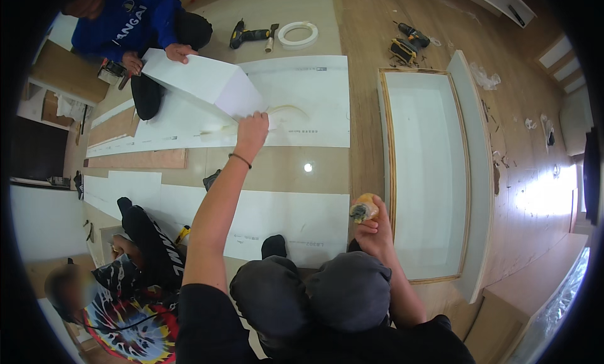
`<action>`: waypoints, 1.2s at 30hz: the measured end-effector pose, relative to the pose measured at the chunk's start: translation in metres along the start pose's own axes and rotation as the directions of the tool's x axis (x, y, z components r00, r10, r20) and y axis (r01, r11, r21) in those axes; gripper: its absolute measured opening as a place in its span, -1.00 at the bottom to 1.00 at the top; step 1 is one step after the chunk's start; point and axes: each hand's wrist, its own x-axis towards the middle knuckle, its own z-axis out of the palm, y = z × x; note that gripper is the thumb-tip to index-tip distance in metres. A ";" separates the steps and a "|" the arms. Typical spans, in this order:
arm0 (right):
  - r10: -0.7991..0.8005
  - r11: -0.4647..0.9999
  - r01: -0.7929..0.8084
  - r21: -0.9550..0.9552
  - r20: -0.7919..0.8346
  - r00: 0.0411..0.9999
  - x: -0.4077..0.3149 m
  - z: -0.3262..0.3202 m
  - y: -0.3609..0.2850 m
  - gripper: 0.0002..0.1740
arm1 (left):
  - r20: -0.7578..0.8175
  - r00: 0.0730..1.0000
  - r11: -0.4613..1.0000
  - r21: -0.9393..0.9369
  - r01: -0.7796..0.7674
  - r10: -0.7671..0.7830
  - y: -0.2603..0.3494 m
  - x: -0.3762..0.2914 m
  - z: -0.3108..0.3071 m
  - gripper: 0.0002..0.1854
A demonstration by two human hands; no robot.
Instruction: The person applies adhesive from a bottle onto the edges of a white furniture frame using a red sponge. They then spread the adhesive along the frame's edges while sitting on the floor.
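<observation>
My left hand (253, 130) reaches forward, closed at the near lower corner of a white box-shaped panel piece (198, 76). A co-worker in a blue top has both hands on its far end. My right hand (375, 225) holds a yellowish wrapped roll (364, 208) with a dark, ragged end, beside my knee. Under the panel piece lies a large white board (325, 95) with a pale brown smear. Another white board (302, 218) lies nearer, by my feet. To the right stands an open white cabinet carcass (424, 175) with raw wood edges.
A cordless drill (245, 35), a hammer (271, 37) and a white roll of edge banding (298, 35) lie beyond the boards. Another drill (410, 38) lies at upper right. A second co-worker (132, 307) sits at lower left, near a yellow utility knife (182, 234).
</observation>
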 end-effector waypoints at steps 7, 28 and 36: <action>-0.062 0.997 0.064 0.031 -0.056 0.997 0.002 -0.003 0.005 -0.53 | -0.023 0.995 0.975 -0.205 0.091 -0.098 -0.009 -0.068 0.003 -0.52; -0.173 0.984 0.167 -0.054 -0.140 0.975 0.018 0.000 0.037 -0.52 | 0.031 0.994 0.956 -0.279 -0.091 0.104 -0.108 -0.028 -0.085 -0.62; -0.186 0.979 0.178 -0.097 -0.089 0.978 0.023 -0.002 0.034 -0.50 | 0.057 0.980 0.943 -0.285 -0.170 0.193 -0.088 -0.094 -0.096 -0.56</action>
